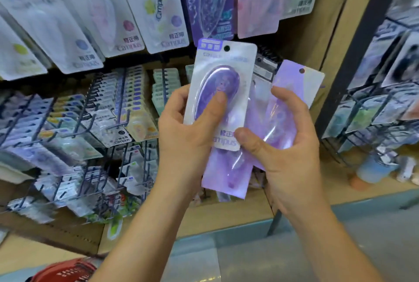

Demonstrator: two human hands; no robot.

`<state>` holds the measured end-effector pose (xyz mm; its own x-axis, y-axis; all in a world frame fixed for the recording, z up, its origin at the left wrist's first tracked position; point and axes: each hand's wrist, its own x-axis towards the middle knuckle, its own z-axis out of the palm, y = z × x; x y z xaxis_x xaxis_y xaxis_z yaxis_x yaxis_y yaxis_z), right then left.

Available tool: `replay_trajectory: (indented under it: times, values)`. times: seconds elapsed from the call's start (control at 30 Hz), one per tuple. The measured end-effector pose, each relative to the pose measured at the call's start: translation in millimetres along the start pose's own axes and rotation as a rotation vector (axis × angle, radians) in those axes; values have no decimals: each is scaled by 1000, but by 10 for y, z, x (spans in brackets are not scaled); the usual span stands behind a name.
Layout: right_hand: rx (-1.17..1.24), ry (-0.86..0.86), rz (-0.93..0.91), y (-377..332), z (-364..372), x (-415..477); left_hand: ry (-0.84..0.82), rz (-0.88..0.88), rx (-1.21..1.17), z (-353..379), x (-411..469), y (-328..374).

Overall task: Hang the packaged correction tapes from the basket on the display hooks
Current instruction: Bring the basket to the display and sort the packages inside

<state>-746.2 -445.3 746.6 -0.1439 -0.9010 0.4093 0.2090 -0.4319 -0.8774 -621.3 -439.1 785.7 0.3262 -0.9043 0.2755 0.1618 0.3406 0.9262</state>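
The main risk here is that the packs slide against each other and one falls, because both hands share a small fan of slippery packs. The left hand [181,127] grips the front pack [240,91], with its thumb pressed on the purple bubble and its fingers curled behind the card. The right hand [288,145] is curled round the purple packs [292,82] behind, and its thumb lies on the lower corner of the front one. If the front pack is pulled away carelessly, a back one may drop. Also, the small round hole [226,48] at the top must meet a thin wire hook [95,109]; a tilted card would miss it. The cards are flat and glossy with rounded corners; the bubble is smooth, oval plastic. The red basket [65,270] sits low at the left.
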Motion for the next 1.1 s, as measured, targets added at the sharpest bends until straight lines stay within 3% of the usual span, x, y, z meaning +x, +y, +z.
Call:
replay_trajectory:
  times: [0.13, 0.2, 0.37, 0.57, 0.7, 0.87, 1.0, 1.1]
  values:
    - [-105, 13, -180, -191, 74, 213, -214, -92, -123, 79, 85, 121]
    - [-154, 41, -258, -253, 145, 319, -242, -110, -129, 131, 100, 175]
    - [-213, 8, -293, -363, 330, 461, -93, -37, -129, 142, 197, 332]
    - [-258, 126, -376, -527, 341, 628, 3, 121, -127, -104, 345, 626]
    - [-134, -31, -255, -696, 651, 659, -30, 206, -113, -55, 395, 767]
    - [-120, -221, -219, -835, 852, 625, 47, 278, -59, -23, 356, 839]
    - [-208, -327, -208, -835, 894, 458, -25, 222, -226, 8, 228, 810]
    - [0, -397, -150, -839, 881, 392, -67, 257, -204, -7, 194, 821]
